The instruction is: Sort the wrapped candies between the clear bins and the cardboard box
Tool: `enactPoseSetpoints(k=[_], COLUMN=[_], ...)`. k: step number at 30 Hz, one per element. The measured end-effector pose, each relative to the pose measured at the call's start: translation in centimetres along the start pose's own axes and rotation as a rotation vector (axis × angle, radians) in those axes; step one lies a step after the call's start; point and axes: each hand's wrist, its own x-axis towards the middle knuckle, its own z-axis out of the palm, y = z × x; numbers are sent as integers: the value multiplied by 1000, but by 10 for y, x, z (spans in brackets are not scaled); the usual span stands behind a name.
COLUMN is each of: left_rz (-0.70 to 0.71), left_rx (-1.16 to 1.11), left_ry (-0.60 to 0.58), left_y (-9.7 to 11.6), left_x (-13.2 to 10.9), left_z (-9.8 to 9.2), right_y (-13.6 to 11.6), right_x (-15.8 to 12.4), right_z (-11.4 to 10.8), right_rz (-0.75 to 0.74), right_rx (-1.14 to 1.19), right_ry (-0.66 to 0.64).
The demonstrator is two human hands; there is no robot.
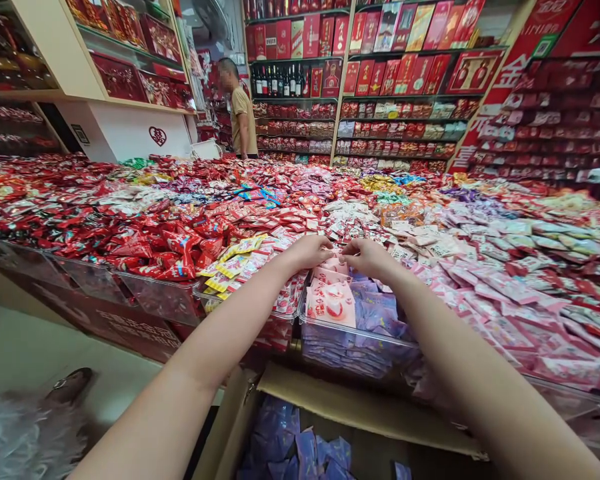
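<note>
Bare forearms point(205, 353) reach over a cardboard box point(360, 410) below the clear bin point(360, 333). At the bin's far end, left hand point(308, 253) and right hand point(369, 259) curl inward beside pink packets point(331, 303), lying inside against purple packets point(380, 313); whether they pinch any, I can't tell.

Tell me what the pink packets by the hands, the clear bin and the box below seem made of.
Pink packets: perhaps plastic film or coated paper; smooth, softly shiny printed fronts. Clear bin: probably glossy plastic; see-through, with a light-catching rim. Box: likely cardboard, matt brown with open flaps.
</note>
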Motion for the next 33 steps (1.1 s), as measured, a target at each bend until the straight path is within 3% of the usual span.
enactPoseSetpoints(k=[3, 8, 10, 16, 21, 23, 27, 33], left_rz=[15, 91, 77, 122, 42, 47, 117, 249], left_rx=[-6, -94, -121, -3, 166, 178, 132, 225], left_ry=[39, 205, 177, -102, -319, -307, -213, 17], left_y=[1, 8, 14, 35, 32, 26, 16, 9], left_x=[-1, -5, -9, -16, -24, -30, -36, -34], left_z=[-1, -13, -22, -48, -45, -38, -27, -22], right_y=[-9, -14, -12, -7, -5, -5, -7, -3], right_x=[-9, -22, -22, -18, -16, -15, -13, -10], right_z=[-15, -30, -26, -14, -19, -21, -17, -12], right_rz=[81, 101, 112, 67, 55, 51, -11, 50], right_rx=[50, 136, 114, 112, 94, 89, 133, 102], right_ry=[-41, -508, -583, -550, -613, -562, -318, -424])
